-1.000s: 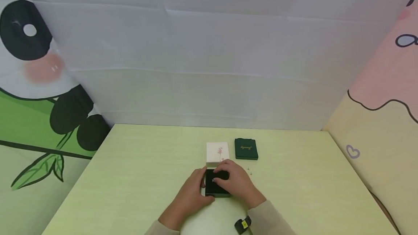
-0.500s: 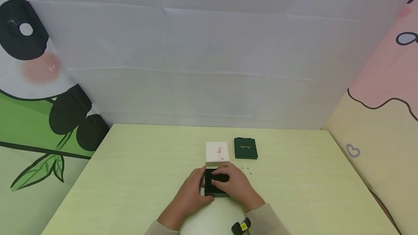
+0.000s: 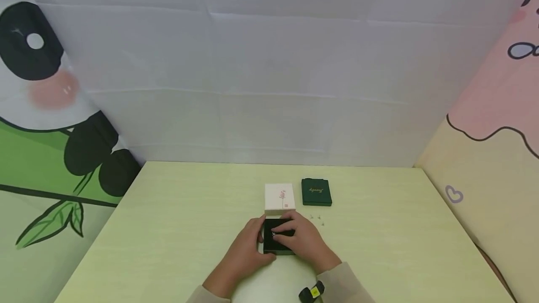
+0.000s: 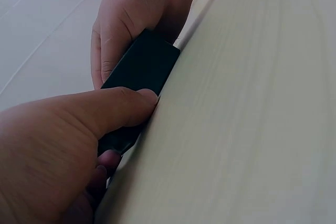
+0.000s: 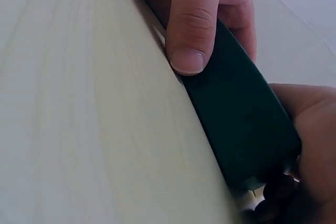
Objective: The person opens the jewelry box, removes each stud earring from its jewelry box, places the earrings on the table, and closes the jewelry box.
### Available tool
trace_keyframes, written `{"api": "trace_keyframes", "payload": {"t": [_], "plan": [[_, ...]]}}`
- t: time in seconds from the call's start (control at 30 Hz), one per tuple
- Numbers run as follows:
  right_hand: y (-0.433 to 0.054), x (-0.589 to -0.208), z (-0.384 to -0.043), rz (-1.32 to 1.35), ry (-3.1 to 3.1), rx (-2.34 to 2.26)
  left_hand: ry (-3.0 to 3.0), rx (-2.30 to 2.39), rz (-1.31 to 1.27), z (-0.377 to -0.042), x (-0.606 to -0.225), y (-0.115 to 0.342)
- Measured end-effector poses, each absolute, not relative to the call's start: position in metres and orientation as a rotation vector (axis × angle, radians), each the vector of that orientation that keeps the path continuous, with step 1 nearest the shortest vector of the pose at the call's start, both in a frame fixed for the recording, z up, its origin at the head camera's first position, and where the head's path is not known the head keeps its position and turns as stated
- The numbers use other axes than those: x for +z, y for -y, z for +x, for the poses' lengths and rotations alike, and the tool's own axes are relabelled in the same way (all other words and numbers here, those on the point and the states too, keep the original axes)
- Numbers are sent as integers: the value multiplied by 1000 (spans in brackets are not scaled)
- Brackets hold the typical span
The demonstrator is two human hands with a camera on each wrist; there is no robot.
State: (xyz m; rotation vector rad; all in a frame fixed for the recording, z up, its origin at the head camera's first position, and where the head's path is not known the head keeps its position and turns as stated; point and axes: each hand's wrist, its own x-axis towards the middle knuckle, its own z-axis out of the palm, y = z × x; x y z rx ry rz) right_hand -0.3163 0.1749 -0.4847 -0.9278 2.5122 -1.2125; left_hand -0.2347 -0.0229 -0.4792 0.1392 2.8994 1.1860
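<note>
A dark green jewelry box base [image 3: 279, 250] with a black padded insert lies on the table. My left hand [image 3: 246, 251] grips it, thumb along its front side and fingers at its left side. In the left wrist view that thumb presses the green wall [image 4: 144, 61]. Over the insert, my right hand [image 3: 307, 240] pinches a tiny silvery piece of jewelry [image 3: 273, 234] between thumb and index finger; its exact kind is too small to tell. In the right wrist view the right hand [image 5: 320, 135] is partly cut off, and the jewelry is hidden behind the box.
Behind the base sits a white box [image 3: 278, 196] with a pink flower print. To its right lies a green lid [image 3: 316, 192] with gold lettering. Several tiny shiny pieces [image 3: 318, 218] are on the table [image 3: 189, 209], right of my right hand. A white cloth backdrop [image 3: 269, 83] rises behind.
The right index finger has come down closer to the thumb at the silvery piece, and the right wrist has shifted slightly left. The left hand and the box keep their places.
</note>
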Motion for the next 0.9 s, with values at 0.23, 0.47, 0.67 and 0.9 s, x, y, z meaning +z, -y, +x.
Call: {"api": "trace_keyframes", "payload": {"t": [0.23, 0.47, 0.67, 0.9], "plan": [[-176, -484, -316, -929, -2495, -1243, -2904, 1176, 130, -234, -479, 22], [-172, -483, -315, -884, -2501, -1279, -2916, 1167, 142, -235, -479, 22], [-170, -483, -312, -839, -2504, -1298, -2905, 1168, 140, -235, -480, 22], [-169, -479, -312, -829, -2504, -1307, -2922, 1165, 139, -234, -479, 22]]}}
